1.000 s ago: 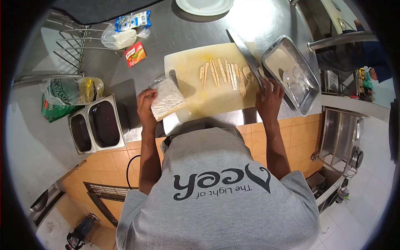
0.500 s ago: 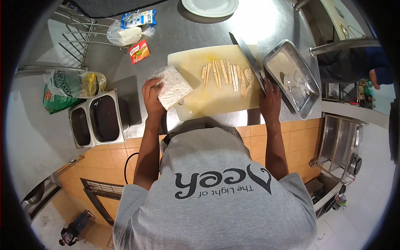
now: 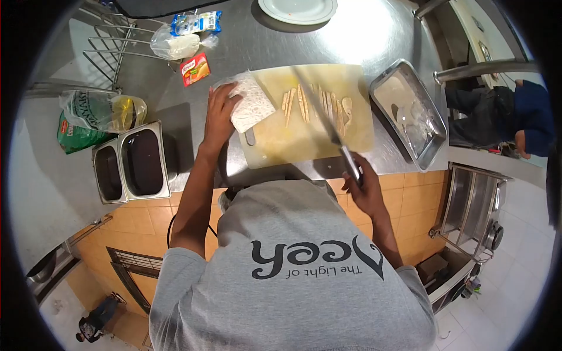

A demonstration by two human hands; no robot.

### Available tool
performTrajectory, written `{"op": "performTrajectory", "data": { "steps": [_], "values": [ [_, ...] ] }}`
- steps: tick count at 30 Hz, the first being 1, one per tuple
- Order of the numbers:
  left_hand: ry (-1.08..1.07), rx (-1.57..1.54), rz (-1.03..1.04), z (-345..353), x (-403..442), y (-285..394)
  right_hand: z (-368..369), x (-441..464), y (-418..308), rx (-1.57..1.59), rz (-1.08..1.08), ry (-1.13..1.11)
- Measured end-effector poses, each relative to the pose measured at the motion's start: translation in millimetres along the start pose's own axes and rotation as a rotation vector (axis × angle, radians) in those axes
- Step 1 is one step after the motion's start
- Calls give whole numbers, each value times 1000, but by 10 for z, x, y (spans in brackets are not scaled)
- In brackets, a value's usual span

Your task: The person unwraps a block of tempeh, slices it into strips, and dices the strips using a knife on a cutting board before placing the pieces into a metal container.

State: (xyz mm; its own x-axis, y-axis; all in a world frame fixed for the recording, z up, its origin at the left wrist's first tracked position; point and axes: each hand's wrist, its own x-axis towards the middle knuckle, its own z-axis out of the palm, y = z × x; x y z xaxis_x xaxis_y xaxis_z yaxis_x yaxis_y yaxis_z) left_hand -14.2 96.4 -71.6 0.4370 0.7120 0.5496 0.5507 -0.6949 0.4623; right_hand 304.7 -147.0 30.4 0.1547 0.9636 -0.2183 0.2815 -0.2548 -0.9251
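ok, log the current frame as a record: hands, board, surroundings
left hand: holds white block, over board's left end
right hand: holds knife by handle; blade blurred, above strips
cutting board: pale strips side by side
right of board: metal tray
left of board: red packet, two metal containers
beyond board: white plate

Head camera, single view: worn on person's head, facing forward and steeply down. Lens: wide, fisheye type, black curved surround at corners. Nearest: grey T-shirt (image 3: 298, 316), lower centre, chest lettering inverted. Middle range: left hand (image 3: 220, 117), right hand (image 3: 366, 186), plastic cutting board (image 3: 275, 146) near centre; stainless worktop (image 3: 243, 50) running to top edge. Farther: white tiled floor (image 3: 512, 286), lower right.
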Motion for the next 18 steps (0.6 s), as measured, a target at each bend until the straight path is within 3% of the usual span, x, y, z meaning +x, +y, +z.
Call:
{"op": "performTrajectory", "data": {
  "steps": [4, 18],
  "values": [
    [-103, 28, -5, -50, -56, -46, 100, -199, -215, -355, -131, -119],
    [-54, 171, -27, -47, -63, 76, 321, -350, -370, -410, -90, -184]
  ]
}}
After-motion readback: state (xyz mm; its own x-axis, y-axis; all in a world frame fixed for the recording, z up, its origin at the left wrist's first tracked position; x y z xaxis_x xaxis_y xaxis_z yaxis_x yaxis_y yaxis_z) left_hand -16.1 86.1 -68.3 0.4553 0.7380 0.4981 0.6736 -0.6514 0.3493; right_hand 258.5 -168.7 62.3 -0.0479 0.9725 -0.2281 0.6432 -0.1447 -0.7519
